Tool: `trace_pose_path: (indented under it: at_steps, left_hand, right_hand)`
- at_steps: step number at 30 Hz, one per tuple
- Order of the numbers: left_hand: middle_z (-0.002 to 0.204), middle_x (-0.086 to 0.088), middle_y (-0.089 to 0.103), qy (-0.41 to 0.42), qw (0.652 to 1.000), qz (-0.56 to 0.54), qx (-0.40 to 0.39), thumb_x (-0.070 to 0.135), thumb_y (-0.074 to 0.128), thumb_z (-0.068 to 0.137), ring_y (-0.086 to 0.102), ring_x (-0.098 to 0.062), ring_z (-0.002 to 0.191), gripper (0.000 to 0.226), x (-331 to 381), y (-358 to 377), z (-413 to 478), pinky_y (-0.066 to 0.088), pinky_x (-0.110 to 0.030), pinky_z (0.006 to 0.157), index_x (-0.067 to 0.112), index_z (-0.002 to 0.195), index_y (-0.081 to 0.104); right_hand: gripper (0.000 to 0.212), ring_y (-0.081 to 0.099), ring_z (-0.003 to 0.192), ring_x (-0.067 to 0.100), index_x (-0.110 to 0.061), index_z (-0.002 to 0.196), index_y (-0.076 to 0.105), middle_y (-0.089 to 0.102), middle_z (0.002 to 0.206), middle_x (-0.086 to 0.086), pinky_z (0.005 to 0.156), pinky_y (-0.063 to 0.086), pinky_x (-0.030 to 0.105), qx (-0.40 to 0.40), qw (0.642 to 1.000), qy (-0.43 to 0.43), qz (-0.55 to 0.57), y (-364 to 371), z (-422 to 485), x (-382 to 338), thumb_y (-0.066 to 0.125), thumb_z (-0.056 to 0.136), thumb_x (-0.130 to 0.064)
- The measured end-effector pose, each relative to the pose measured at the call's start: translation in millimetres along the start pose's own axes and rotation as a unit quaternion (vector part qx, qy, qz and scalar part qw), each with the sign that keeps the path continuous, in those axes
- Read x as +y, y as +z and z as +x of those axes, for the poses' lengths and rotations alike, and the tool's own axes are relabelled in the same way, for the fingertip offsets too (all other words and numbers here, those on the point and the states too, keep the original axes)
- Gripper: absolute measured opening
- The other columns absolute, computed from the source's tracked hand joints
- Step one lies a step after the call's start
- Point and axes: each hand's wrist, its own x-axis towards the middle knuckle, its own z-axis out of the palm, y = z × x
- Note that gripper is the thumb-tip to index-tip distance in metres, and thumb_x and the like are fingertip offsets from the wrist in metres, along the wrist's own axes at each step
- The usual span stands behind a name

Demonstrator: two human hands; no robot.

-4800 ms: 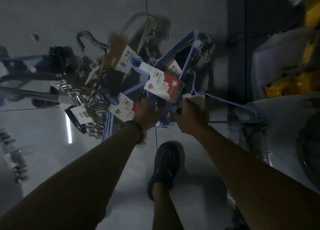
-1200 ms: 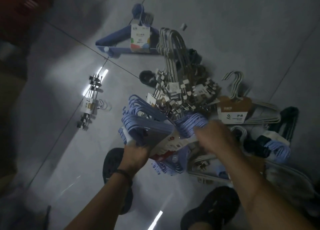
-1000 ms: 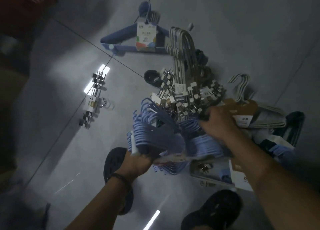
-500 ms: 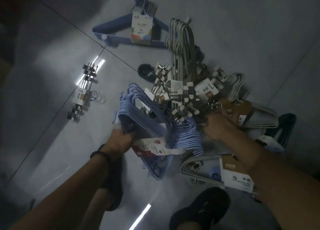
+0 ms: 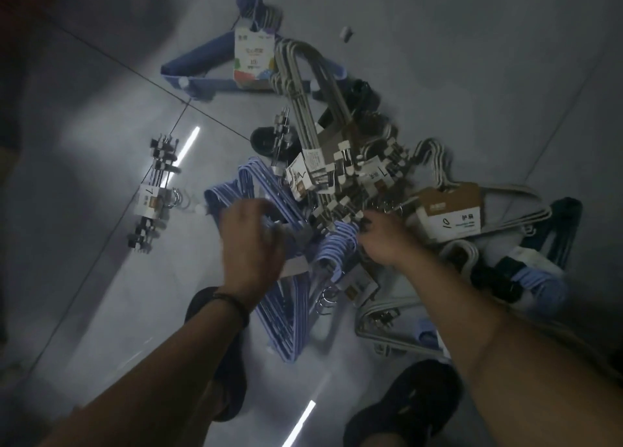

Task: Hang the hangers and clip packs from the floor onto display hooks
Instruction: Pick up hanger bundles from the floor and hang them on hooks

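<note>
dim view down at a grey tiled floor, where hangers and clip packs lie tangled in a heap mid-floor. the left hand (blurred) covers a pale blue hanger bundle; whether it grips cannot be told. the right hand curls its fingers into the clip hangers just beside, its hold hidden. step: gathering stock. next, probably, free one bundle from the tangle and lift it.

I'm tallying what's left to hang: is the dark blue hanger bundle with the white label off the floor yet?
No, the dark blue hanger bundle lies flat on the floor at the far end of the pile.
</note>
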Motion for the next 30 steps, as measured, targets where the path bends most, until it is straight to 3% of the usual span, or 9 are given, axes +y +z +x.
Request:
trace_pose_path:
  at_steps: [2,4,8,12,15,19,23,25,30]
  left_hand:
    - [0.124,-0.003,0.061,0.111,0.976,-0.010,-0.185,0.033,0.060,0.104,0.057,-0.023,0.114,0.024,27,11,8,0.052,-0.045,0.096,0.018,0.122,0.066]
    - [0.130,-0.002,0.060,0.107,0.951,0.032,-0.289,0.053,0.050,0.105,0.061,-0.021,0.113,0.042,48,24,19,0.055,-0.045,0.092,0.024,0.132,0.063]
    - [0.138,-0.008,0.048,0.114,0.937,0.131,-0.303,0.063,0.054,0.099,0.047,-0.026,0.122,0.061,70,44,11,0.052,-0.044,0.099,0.023,0.145,0.050]
    - [0.138,-0.011,0.047,0.083,0.933,0.075,-0.342,0.059,0.066,0.095,0.053,-0.028,0.122,0.071,62,43,9,0.053,-0.041,0.101,0.020,0.150,0.044]
    - [0.130,-0.004,0.063,0.041,0.930,0.058,-0.362,0.067,0.056,0.094,0.065,-0.024,0.114,0.064,54,32,18,0.058,-0.044,0.096,0.026,0.143,0.053]
    - [0.129,-0.017,0.067,-0.080,0.939,-0.085,-0.323,0.029,0.065,0.104,0.071,-0.037,0.108,0.050,47,25,40,0.061,-0.053,0.093,0.016,0.149,0.045]
    - [0.124,-0.015,0.069,-0.058,0.925,-0.004,-0.376,0.034,0.075,0.099,0.073,-0.035,0.104,0.061,60,28,58,0.063,-0.048,0.091,0.012,0.146,0.044]
    - [0.123,-0.014,0.071,-0.044,0.913,0.019,-0.405,0.029,0.071,0.102,0.073,-0.034,0.103,0.049,64,28,62,0.063,-0.047,0.092,0.013,0.144,0.051]
    - [0.118,-0.019,0.072,-0.183,0.906,-0.114,-0.365,0.015,0.066,0.104,0.072,-0.030,0.094,0.028,48,15,70,0.063,-0.044,0.090,0.004,0.130,0.069]
  right_hand:
    - [0.025,0.068,0.109,0.036,-0.021,0.109,0.074,0.074,0.117,0.013,0.095,0.057,0.050,0.017,0.998,-0.007,0.055,3,-1,8,0.064,0.087,-0.014]
    - [0.020,0.071,0.098,0.031,-0.027,0.101,0.073,0.077,0.103,0.004,0.085,0.058,0.044,0.045,0.997,0.001,0.063,10,-8,21,0.063,0.084,-0.021]
    - [0.039,0.067,0.110,0.033,-0.024,0.127,0.062,0.072,0.120,0.007,0.092,0.054,0.040,-0.001,1.000,0.003,0.005,39,-23,49,0.066,0.089,-0.015]
    - [0.042,0.070,0.099,0.029,-0.025,0.114,0.070,0.075,0.106,0.004,0.082,0.057,0.038,0.021,0.989,-0.005,0.145,52,-20,45,0.064,0.073,-0.017]
    - [0.054,0.069,0.090,0.008,-0.034,0.123,0.067,0.075,0.105,-0.009,0.069,0.053,0.025,0.038,0.955,0.004,0.294,59,-17,38,0.067,0.072,-0.018]
    - [0.041,0.068,0.080,0.015,-0.031,0.098,0.063,0.070,0.090,-0.005,0.062,0.051,0.031,0.048,0.950,0.044,0.305,56,-12,42,0.073,0.060,-0.043]
    - [0.068,0.064,0.084,0.020,-0.027,0.105,0.058,0.068,0.100,0.004,0.073,0.051,0.036,0.067,0.904,0.043,0.419,89,-24,40,0.071,0.055,-0.071]
    - [0.071,0.065,0.088,0.022,-0.024,0.113,0.061,0.069,0.107,0.008,0.076,0.052,0.040,0.066,0.867,0.042,0.492,102,-25,42,0.078,0.056,-0.063]
    - [0.034,0.076,0.090,0.025,-0.010,0.105,0.071,0.078,0.097,0.009,0.073,0.062,0.032,0.049,0.855,-0.010,0.517,104,-32,45,0.090,0.079,-0.020]
